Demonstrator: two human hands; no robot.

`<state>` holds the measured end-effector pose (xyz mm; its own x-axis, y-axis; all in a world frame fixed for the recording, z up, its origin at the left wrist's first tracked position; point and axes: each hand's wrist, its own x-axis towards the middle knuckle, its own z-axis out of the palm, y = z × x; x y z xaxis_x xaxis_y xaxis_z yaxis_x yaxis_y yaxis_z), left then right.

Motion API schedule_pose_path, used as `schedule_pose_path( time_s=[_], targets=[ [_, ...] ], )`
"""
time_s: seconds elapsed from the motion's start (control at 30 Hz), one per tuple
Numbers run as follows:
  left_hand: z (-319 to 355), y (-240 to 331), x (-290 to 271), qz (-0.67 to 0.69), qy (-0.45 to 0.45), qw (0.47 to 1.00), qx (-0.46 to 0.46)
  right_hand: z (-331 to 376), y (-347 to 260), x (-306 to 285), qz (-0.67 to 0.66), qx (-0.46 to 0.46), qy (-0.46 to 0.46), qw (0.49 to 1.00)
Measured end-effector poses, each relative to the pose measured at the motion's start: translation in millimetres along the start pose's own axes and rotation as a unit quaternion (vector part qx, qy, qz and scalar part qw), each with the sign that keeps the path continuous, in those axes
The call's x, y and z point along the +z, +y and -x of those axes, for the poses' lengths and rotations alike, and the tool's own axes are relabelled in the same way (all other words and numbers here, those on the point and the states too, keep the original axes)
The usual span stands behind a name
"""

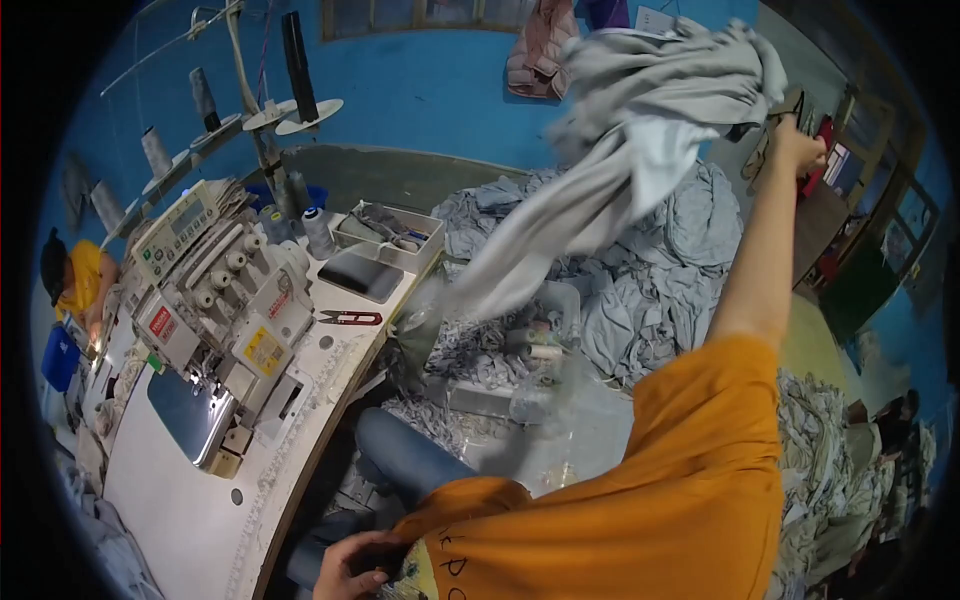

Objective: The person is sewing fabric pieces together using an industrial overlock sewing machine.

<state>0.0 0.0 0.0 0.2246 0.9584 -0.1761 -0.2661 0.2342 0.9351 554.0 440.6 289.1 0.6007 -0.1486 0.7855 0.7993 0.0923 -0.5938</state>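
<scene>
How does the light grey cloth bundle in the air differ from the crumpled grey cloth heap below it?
The light grey cloth bundle is aloft near the right hand; the crumpled grey cloth heap lies piled. The bundle looks blurred, the heap sharper. Both are creased.

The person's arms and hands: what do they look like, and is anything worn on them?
The right arm wears a loose, short orange sleeve and is bare below it. The right hand and the left hand have no gloves. No cables show, and the left forearm cannot be made out.
</scene>
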Motion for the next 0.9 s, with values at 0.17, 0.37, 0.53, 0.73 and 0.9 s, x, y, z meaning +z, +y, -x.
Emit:
schedule_pose_path(
  time_s=[0.17, 0.37, 0.53, 0.73, 0.9],
  targets=[
    [5, -14, -18, -0.026, 0.074, 0.997, 0.005, 157, 78, 0, -0.220, 0.033, -0.279, 0.934],
    [12, -35, -34, -0.045, 0.102, 0.994, -0.003, 416, 115, -119, -0.197, 0.352, -0.619, 0.674],
    [16, -55, -41, -0.030, 0.209, 0.977, -0.014, 542, 31, -203, -0.192, 0.389, -0.764, 0.478],
    [48, -119, -42, -0.281, 0.445, 0.849, -0.040, 589, -108, -282, -0.351, 0.116, -0.906, 0.208],
    [106, -194, -16, -0.342, 0.672, 0.651, -0.081, 610, -185, -346, -0.386, 0.045, -0.922, 0.004]
  ],
)
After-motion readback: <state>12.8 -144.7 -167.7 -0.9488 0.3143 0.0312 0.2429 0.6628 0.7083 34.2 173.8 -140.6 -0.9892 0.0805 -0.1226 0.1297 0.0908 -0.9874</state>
